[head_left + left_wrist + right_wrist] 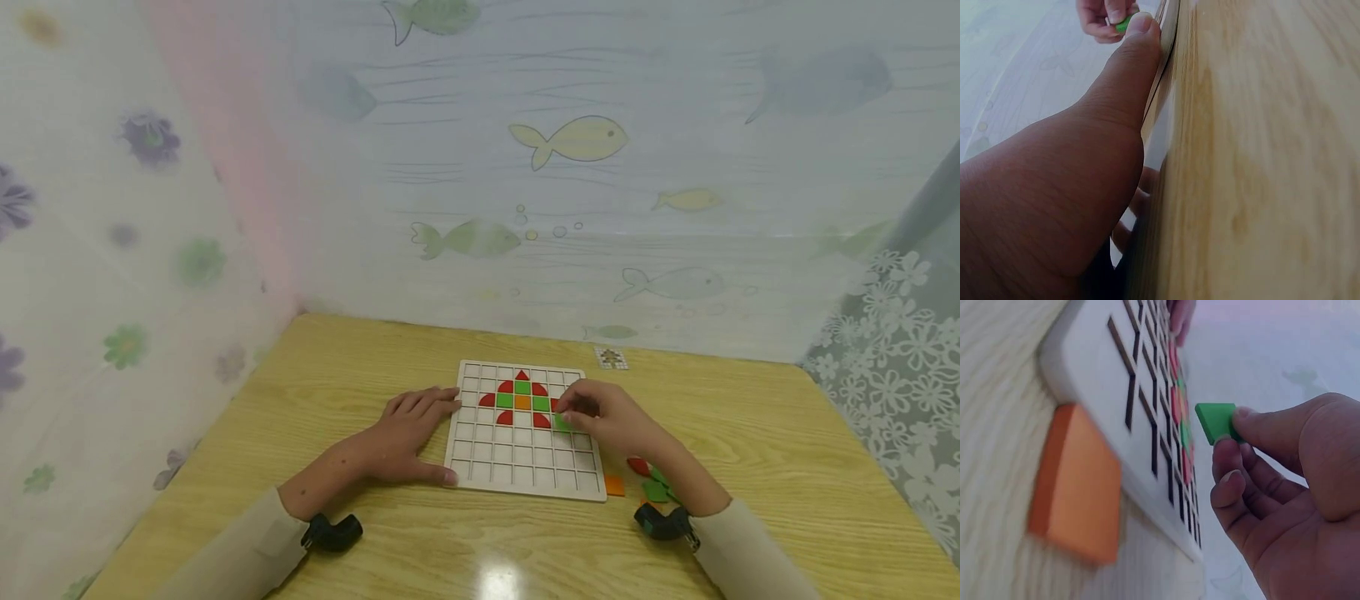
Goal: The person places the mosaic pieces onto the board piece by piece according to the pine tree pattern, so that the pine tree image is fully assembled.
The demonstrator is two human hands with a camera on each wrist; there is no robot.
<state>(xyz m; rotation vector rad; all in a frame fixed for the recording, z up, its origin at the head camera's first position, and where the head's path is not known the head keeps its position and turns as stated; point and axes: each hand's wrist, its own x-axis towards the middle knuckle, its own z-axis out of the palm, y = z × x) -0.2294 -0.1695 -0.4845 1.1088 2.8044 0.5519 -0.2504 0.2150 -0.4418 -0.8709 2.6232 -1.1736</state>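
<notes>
A white grid board (pixel 480 467) lies on the table, with red, green and orange tiles (pixel 522 402) set in its upper cells. My left hand (pixel 405 437) rests along the board's left edge, fingers spread and fairly straight, thumb at the lower left corner. Between thumb and fingertips, my right hand (pixel 615 417) pinches a flat green tile (pixel 1215 419) over the board's right side. In the right wrist view the green tile is held apart from the board. The right fingers partly cover a red piece in the board's right columns.
Beside the board's lower right corner lies an orange square tile (pixel 615 485). Loose green tiles (pixel 655 492) and a red tile (pixel 638 467) lie near the right forearm. A small pattern card (pixel 611 358) is at the back of the wooden table (pixel 360 350), before a fish-print curtain.
</notes>
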